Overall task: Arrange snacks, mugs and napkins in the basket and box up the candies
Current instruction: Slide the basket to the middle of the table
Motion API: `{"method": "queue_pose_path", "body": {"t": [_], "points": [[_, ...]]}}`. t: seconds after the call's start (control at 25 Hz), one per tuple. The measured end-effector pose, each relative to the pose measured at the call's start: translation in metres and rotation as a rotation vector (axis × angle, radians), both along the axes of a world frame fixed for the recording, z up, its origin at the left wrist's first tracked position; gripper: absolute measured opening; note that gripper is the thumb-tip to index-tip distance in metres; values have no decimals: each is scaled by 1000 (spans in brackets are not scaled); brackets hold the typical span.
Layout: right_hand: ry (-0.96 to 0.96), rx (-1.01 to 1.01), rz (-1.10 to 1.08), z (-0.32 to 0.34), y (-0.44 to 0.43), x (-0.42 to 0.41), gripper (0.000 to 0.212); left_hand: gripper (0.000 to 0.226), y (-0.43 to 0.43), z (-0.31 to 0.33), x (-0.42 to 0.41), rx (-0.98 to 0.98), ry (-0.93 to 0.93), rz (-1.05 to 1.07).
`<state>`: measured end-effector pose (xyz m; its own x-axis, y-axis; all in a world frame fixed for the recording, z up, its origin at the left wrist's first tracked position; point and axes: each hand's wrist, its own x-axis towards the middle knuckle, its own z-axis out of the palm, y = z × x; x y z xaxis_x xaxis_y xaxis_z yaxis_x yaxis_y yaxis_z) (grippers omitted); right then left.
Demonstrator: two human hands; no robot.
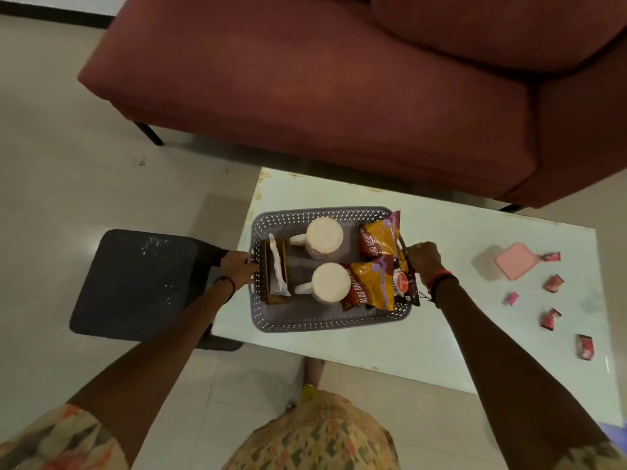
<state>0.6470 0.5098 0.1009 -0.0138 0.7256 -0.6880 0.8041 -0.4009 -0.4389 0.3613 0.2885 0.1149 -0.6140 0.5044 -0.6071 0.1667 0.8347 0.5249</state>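
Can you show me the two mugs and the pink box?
Far mug (324, 236): head view, on its pale round top.
Near mug (330, 280): head view, on its pale round top.
Pink box (515, 261): head view, middle of its pink lid.

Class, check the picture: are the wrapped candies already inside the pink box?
No, the candies lie loose on the white table near the pink box.

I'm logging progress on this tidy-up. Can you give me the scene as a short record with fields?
basket: grey, on the white table
contents: two mugs, napkin holder, snack packets
left hand: grips the basket's left end
right hand: grips the basket's right end
candies: five loose on the table, right of the basket, not boxed
pink box: on the table beside the candies
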Motion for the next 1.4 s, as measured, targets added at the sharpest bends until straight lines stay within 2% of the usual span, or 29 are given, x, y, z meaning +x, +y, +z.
{"method": "queue_pose_path", "body": {"t": [0.12,0.24,0.52,0.64,0.84,1.0,1.2,1.36,1.4], "points": [[26,16,-34,22,-37,27,35,20,-24,22,15,20,10,-53],[-21,103,-51,40,-69,56,39,14,-43,39,37,37,60,-134],[-45,121,-183,69,-110,135,39,18,-56,61,98,63,51,-233],[-76,111,-211,76,-115,168,38,10,-45,62,122,79,52,-259],[-60,74,-275,73,-96,223,37,14,-5,47,167,105,22,-273],[27,-47,-254,63,-68,262,35,14,30,30,201,79,47,-291],[-4,-52,-224,37,-17,291,40,15,79,-6,239,58,-13,-179],[-40,-77,-181,1,19,299,25,13,112,-37,251,34,-20,-130],[-50,-62,-180,-8,27,297,29,12,118,-44,251,27,-29,-110]]}}
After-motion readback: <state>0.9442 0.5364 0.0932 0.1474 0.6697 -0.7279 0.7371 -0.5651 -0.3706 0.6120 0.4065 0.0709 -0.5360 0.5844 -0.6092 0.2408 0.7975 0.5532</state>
